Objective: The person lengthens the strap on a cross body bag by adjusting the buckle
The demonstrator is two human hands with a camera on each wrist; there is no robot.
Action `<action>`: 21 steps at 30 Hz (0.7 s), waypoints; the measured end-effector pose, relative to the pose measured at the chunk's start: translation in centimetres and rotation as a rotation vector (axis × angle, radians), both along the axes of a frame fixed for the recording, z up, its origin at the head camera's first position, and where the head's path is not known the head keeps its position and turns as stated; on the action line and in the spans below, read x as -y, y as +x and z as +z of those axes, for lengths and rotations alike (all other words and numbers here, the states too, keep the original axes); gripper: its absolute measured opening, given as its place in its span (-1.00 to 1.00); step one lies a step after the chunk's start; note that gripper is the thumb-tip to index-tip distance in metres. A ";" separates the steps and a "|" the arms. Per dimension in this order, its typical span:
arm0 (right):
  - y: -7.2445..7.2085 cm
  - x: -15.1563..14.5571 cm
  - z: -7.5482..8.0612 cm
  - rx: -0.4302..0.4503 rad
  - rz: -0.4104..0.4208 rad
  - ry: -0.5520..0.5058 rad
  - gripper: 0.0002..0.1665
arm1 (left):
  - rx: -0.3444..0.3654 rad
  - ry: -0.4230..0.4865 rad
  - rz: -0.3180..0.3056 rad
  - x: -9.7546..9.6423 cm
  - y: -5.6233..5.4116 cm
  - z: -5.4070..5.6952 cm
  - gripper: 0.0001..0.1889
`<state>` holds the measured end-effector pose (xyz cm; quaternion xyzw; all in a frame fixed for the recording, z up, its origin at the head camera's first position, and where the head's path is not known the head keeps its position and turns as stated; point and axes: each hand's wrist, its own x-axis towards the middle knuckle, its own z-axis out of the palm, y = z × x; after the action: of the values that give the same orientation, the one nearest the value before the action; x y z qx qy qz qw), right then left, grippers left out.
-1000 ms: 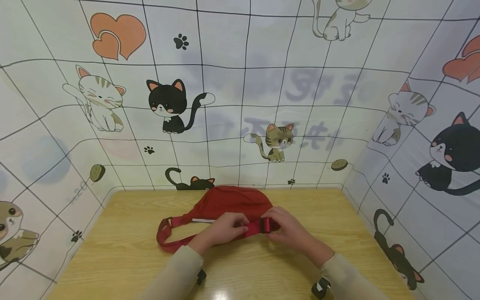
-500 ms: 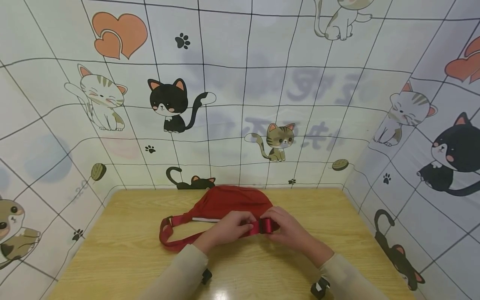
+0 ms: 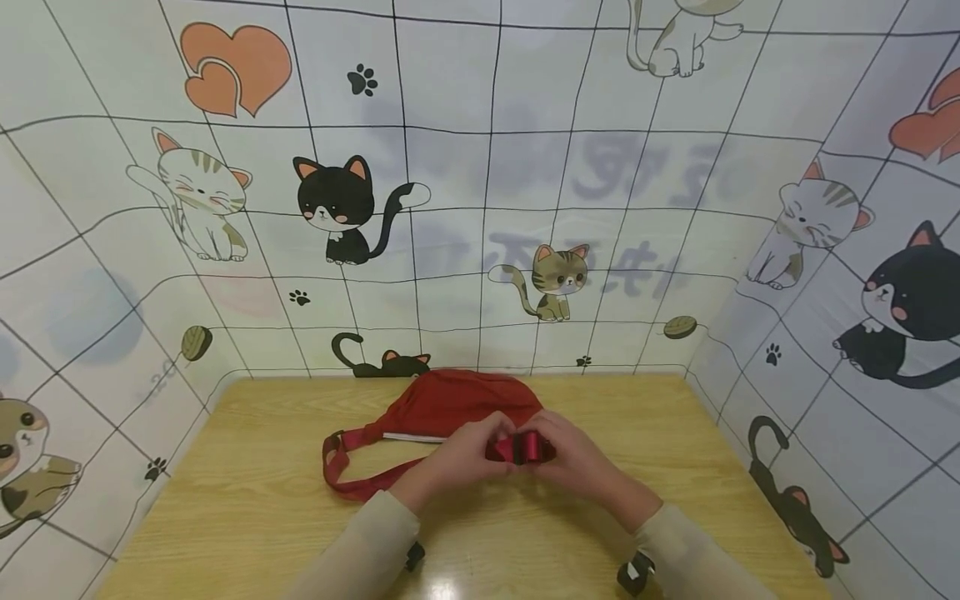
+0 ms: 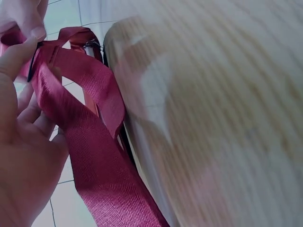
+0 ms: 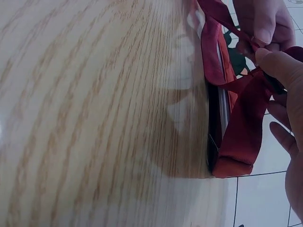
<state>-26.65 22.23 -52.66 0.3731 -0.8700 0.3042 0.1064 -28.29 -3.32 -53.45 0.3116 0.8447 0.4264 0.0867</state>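
Note:
A red waist bag (image 3: 465,402) lies at the back of the table in the head view, its red strap (image 3: 378,481) looping out to the left and forward. My left hand (image 3: 461,457) pinches the strap beside a dark strap slider (image 3: 517,448). From the other side, my right hand (image 3: 581,462) grips the folded strap at that slider. Fingertips of both hands nearly meet there. In the left wrist view the strap (image 4: 104,165) runs down from the slider (image 4: 33,64). The right wrist view shows the slider partly hidden by my right hand (image 5: 296,94).
The wooden table (image 3: 262,475) has a printed cat-and-grid wall covering (image 3: 465,183) behind it and at both sides. A second slider (image 3: 333,443) sits at the strap's left bend, and the bag's back edge is close to the wall.
My left hand has slid right along the strap until its fingertips reach the slider. The strap's left loop has shifted slightly right. My right hand stays almost in place.

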 end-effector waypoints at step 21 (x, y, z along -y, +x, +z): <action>0.1 -0.2 1.1 0.017 0.019 -0.009 -0.43 | -0.153 -0.179 0.048 -1.1 -0.1 0.5 -0.51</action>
<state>-26.59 22.45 -51.55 0.3782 -0.8660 0.3121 0.0979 -28.37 -2.26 -52.94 0.3141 0.8908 0.3261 0.0394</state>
